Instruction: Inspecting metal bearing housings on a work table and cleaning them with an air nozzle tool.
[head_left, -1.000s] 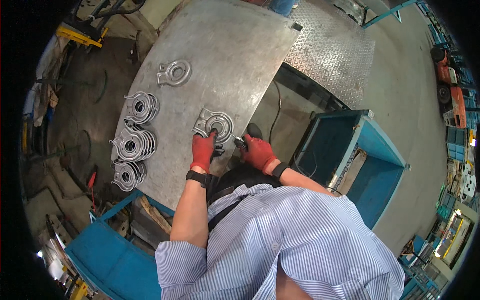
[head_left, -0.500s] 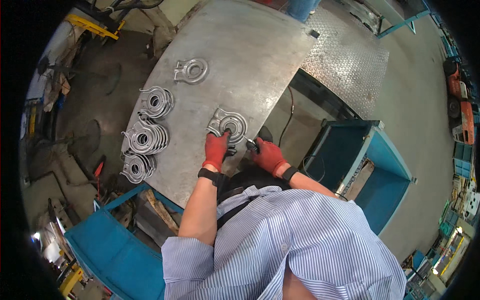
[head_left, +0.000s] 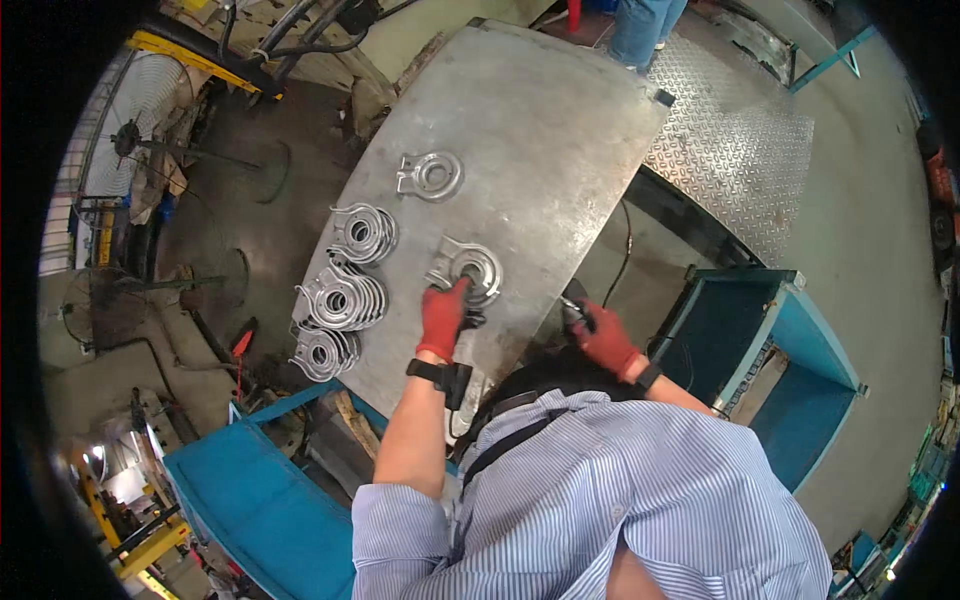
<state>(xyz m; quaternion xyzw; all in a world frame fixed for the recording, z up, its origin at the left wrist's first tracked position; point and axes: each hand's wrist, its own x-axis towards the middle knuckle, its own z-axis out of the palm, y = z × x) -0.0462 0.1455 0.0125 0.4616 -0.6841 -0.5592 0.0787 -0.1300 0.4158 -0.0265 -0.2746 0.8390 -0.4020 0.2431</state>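
Note:
My left hand (head_left: 446, 316), in a red glove with dark fingertips, is closed on the near side of a grey ring-shaped metal part (head_left: 484, 262), its fingers reaching the central hole. The part rests on the steel tabletop (head_left: 540, 150). Off the table's right edge, my right hand (head_left: 608, 342), also red-gloved, grips a small dark hand tool (head_left: 573, 304) with a metal tip, whose exact kind I cannot make out. The tool is apart from the part. Farther up the table lies another ring-shaped part (head_left: 432, 177), touched by neither hand.
Several stacked ring parts (head_left: 340, 298) line the table's left edge. A blue metal bin (head_left: 800, 340) stands to the right, another blue container (head_left: 250, 500) at lower left. A hose (head_left: 626, 245) hangs beside the table. Someone's jeans-clad leg (head_left: 636, 35) shows at the far edge.
The view has shifted. My left hand and the ring part have moved leftward on the table, toward the stacks. My right hand with the tool has drawn away to the right.

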